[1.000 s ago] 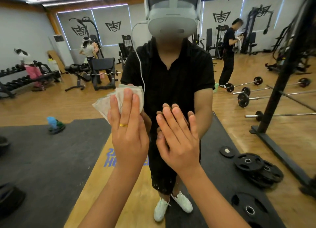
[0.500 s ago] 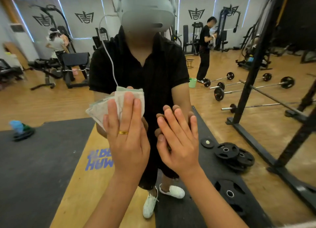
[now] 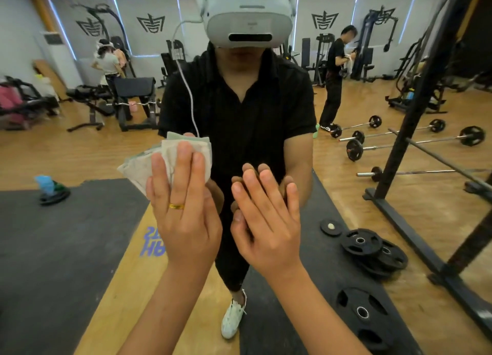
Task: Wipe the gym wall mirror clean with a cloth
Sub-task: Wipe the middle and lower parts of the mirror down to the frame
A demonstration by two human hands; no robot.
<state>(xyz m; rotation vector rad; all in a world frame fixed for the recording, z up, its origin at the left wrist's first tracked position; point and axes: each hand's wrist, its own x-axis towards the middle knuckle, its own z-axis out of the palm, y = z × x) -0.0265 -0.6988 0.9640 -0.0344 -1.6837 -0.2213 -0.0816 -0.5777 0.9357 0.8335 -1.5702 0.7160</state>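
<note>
The wall mirror (image 3: 80,155) fills the view straight ahead and shows my own reflection. My left hand (image 3: 183,221) presses a folded, pale, stained cloth (image 3: 143,165) flat against the glass with straight fingers; a gold ring sits on one finger. The cloth sticks out above and to the left of my fingertips. Just to its right, my right hand (image 3: 266,221) rests flat on the mirror with fingers straight, holding nothing. Its reflected fingertips show right behind it.
The glass reflects the gym behind me: black weight plates (image 3: 372,248) on a dark mat, barbells (image 3: 399,139) on the wood floor, a black rack post (image 3: 415,120), benches and machines. Two people stand far back in the reflection.
The view has shifted, so the reflected room sits differently in frame. Both hands hold the same flat pose on the glass, the cloth still under my left fingers.
</note>
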